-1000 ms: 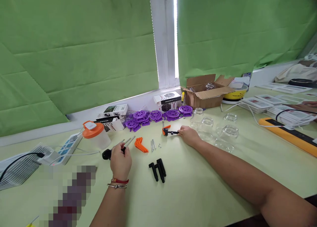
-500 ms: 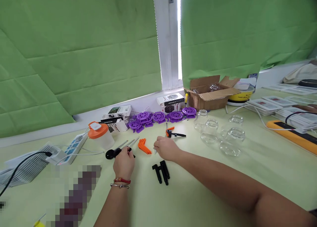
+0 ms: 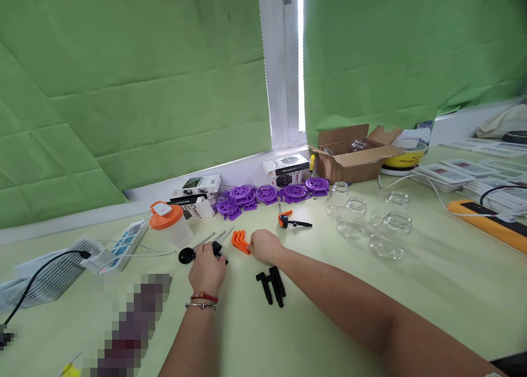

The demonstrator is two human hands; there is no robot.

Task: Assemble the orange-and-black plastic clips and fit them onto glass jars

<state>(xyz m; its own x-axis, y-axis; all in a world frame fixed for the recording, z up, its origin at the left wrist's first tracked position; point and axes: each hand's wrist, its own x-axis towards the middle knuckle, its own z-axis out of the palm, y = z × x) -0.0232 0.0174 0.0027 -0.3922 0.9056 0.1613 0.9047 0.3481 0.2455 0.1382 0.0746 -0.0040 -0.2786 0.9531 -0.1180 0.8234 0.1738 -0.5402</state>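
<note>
Head view: right hand (image 3: pixel 265 246) at orange levers (image 3: pixel 239 241).

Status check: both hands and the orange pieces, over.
Left hand on black parts by metal rods. Right hand at the orange pieces, grip unclear. Nothing seen blocking the right hand.

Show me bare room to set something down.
Bare table lies nearer than the black handles, between the forearms, and between the right forearm and the clear jars. Crowded: the back, with purple wheels and boxes, and around the left hand and orange hooks.
</note>
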